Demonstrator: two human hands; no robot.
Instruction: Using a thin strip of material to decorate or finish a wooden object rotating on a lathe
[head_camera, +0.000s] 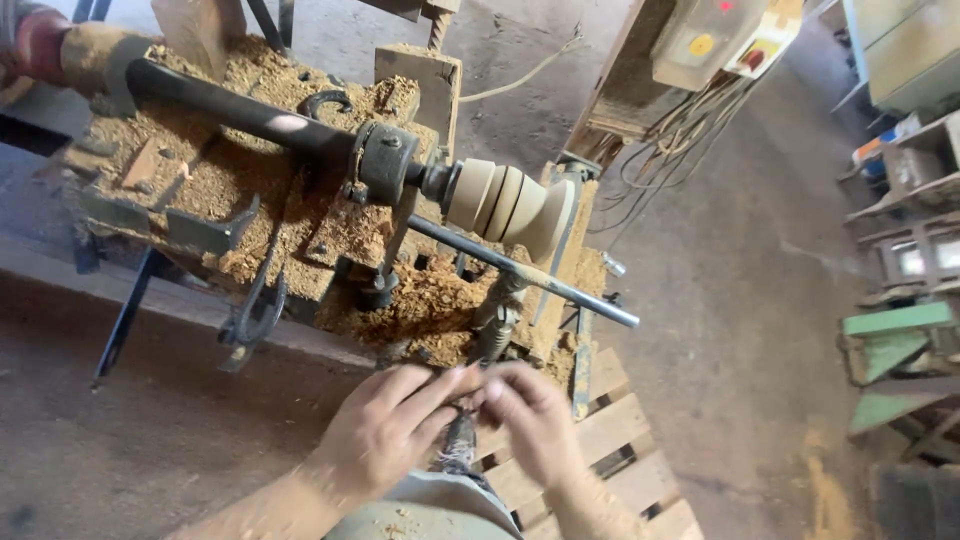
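Both my hands meet low in the head view, just in front of a wood lathe. My left hand (385, 425) and my right hand (530, 415) pinch a thin dark tool (460, 435) with frayed pale fibres at its lower end; the fingers are blurred. Above them a pale turned wooden workpiece (510, 205) with several grooves sits on the lathe spindle (385, 160). A long steel tool-rest bar (530, 275) runs diagonally beneath the workpiece. Sawdust (200, 160) covers the lathe bed.
A wooden pallet (620, 440) lies on the floor under my right hand. A control box (715, 40) with coloured buttons and hanging cables is at the upper right. Green metal stands (890, 350) and shelves line the right side. A dark hook-shaped tool (255, 315) hangs off the lathe bed.
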